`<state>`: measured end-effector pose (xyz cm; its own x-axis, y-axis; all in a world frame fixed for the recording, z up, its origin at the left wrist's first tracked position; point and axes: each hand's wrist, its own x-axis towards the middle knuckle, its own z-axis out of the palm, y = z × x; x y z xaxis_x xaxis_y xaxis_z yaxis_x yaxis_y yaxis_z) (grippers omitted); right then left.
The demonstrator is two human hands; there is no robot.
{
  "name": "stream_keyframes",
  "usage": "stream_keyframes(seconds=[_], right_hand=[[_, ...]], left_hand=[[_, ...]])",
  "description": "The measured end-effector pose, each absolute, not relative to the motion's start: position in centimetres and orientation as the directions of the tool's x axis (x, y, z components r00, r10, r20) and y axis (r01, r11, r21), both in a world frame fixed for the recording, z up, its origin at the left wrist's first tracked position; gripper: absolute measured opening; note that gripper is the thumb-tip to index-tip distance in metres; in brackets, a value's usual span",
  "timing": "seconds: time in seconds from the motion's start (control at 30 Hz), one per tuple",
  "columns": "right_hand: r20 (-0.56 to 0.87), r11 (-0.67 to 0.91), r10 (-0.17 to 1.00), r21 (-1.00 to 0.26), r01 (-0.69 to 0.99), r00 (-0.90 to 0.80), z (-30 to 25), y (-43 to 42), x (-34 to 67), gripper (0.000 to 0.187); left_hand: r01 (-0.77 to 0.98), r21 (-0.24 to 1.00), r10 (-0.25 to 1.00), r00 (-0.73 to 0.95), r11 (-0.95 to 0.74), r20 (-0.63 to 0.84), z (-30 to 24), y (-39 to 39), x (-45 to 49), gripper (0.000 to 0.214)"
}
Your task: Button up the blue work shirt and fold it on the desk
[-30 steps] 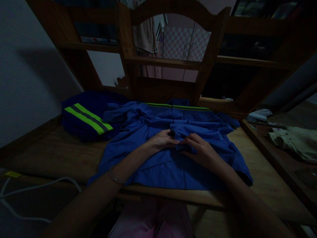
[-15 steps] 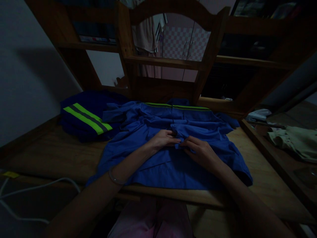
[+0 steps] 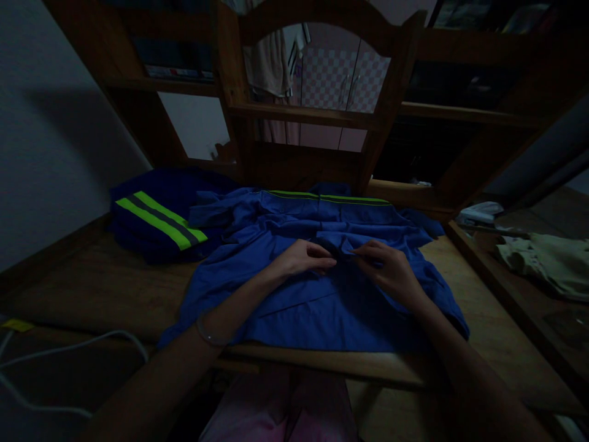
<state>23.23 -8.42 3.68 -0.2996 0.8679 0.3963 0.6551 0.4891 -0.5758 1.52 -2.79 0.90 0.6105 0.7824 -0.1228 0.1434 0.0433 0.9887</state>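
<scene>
- The blue garment (image 3: 294, 316) is spread on the tabletop (image 3: 115, 288) beneath both hands, its cloth rumpled between them.
- A raised fold of it is pinched between thumb and fingertips by the right hand (image 3: 391, 267).
- The left hand (image 3: 299, 258) is held half curled near that fold, thumb and fingers slightly parted; whether cloth is gripped there cannot be told.
- A darker striped garment (image 3: 159, 215) is heaped beyond the left hand, to its left.
- Pale cloth (image 3: 547, 261) is seen well right of the right hand.

Dim wooden shelving (image 3: 304, 114), grey wall (image 3: 55, 147)
</scene>
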Motion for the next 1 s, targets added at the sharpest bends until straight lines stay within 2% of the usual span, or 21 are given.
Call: stream_keyframes(seconds=[0.1,0.2,0.3,0.43,0.6,0.8,1.0], right_hand=[[0.298,0.349,0.936,-0.733,0.584,-0.186,4.6,-8.2,24.2,0.024],[0.179,0.27,0.958,-0.82,0.504,-0.222,5.0,-8.2,24.3,0.026],[0.149,0.289,0.939,-0.831,0.474,-0.311,4.7,-8.1,23.9,0.022],[0.135,0.303,0.924,-0.828,0.471,-0.358,4.0,-7.9,23.7,0.021],[0.144,0.303,0.928,-0.828,0.472,-0.343,3.9,-8.0,23.7,0.024],[0.146,0.299,0.932,-0.826,0.478,-0.332,4.2,-8.2,23.6,0.028],[0.251,0.414,0.892,-0.789,0.453,-0.376,4.9,-8.9,22.3,0.024]], left_hand=[[0.319,0.915,0.762,0.648,-0.247,-0.02,0.3,-3.1,1.5,0.042],[0.403,0.799,0.773,0.623,-0.447,0.119,0.1,-3.7,1.9,0.041],[0.417,0.79,0.78,0.613,-0.45,0.12,0.4,-4.3,2.1,0.041],[0.394,0.772,0.717,0.688,-0.498,0.112,1.0,-4.6,1.9,0.021],[0.389,0.817,0.669,0.743,-0.426,-0.005,1.5,-4.5,1.6,0.02],[0.376,0.861,0.757,0.653,-0.343,0.016,1.8,-4.8,1.8,0.021],[0.246,0.918,0.859,0.486,-0.311,0.161,1.8,-5.2,2.2,0.018]])
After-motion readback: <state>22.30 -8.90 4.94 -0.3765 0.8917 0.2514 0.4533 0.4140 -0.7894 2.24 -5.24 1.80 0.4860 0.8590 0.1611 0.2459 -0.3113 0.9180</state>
